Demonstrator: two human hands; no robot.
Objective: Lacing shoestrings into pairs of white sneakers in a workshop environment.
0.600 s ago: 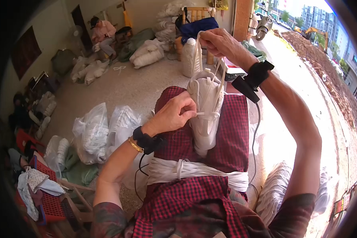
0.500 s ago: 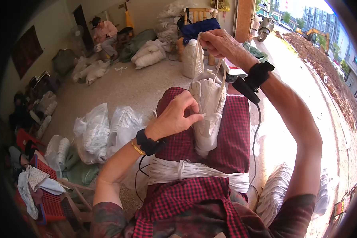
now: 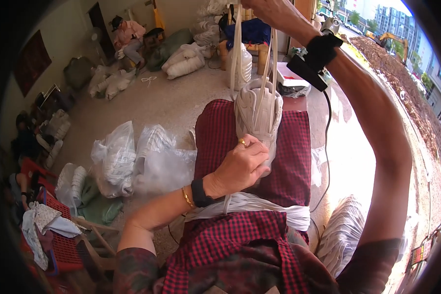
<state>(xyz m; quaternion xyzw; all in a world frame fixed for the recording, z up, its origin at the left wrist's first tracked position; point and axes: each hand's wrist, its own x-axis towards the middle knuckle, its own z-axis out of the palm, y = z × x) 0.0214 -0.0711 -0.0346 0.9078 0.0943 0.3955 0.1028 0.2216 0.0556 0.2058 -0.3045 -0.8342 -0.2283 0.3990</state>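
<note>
White sneaker (image 3: 257,113) sits toe-up on the red checked cloth (image 3: 291,161) across the lap, near its far edge. Left hand (image 3: 241,166) is clamped round the heel, bracing it. Right hand (image 3: 274,12), fingers closed on the white laces (image 3: 237,49), holds them taut overhead. Clear bags (image 3: 132,161) on the floor (image 3: 171,105) at left.

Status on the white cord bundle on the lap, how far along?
Done: a thick white wound bundle stands on the red checked cloth. In hand: the left hand grips the bundle's lower end; the right hand pulls white cords taut upward. Left: those cords are loose, not yet wrapped in.
</note>
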